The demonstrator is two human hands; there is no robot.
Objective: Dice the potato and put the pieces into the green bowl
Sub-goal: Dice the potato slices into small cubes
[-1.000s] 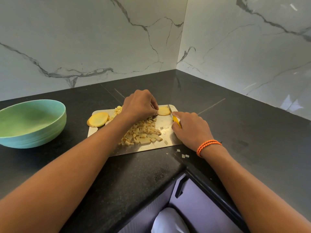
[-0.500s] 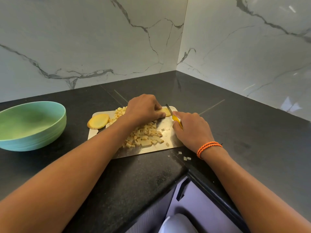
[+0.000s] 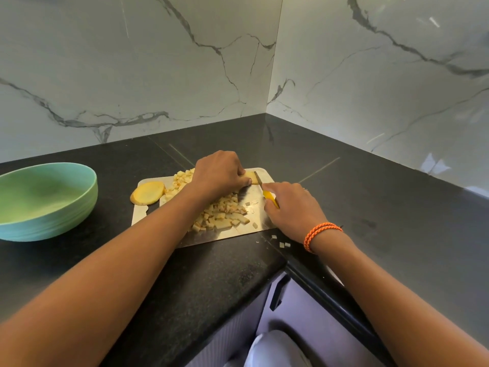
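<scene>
**Cutting a potato slice on the metal board**

We see our left hand (image 3: 219, 172) curled over a potato slice (image 3: 251, 178) at the far right corner of the metal cutting board (image 3: 232, 234), fingertips pressing it down. Our right hand (image 3: 293, 207) has its grip closed round the yellow handle of a knife (image 3: 266, 190), index finger stretched along the top, the blade touching the slice just beside the left fingertips.

A heap of diced potato (image 3: 221, 211) lies across the middle of the board, partly hidden under our left forearm. A second, uncut slice (image 3: 148, 192) hangs over the board's far left corner, half on the black worktop (image 3: 370, 207). A few stray cubes (image 3: 283, 243) sit on the worktop just off the board's near right corner, beside the orange bracelet (image 3: 318, 233) on our right wrist.

The green bowl (image 3: 45, 200) stands well apart to the left; we cannot make out any pieces in it. Marble walls (image 3: 158, 62) close the corner behind.
</scene>
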